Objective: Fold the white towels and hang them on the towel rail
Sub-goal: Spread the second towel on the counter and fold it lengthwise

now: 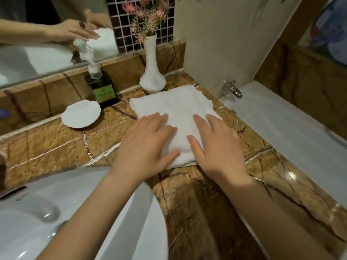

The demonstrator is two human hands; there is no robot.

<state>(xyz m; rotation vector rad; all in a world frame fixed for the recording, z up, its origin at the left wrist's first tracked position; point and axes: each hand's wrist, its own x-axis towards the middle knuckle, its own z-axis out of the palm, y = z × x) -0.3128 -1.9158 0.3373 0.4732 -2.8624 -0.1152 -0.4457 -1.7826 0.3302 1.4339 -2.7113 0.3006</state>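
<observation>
Head view: one folded white towel (174, 111) on marble counter (56, 147); left hand (148, 145), right hand (216, 147) flat on near end, fingers spread, grasping nothing.

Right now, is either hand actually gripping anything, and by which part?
Nothing is gripped. The left hand and right hand lie flat, fingers spread, on the near end of the folded white towel.
</observation>
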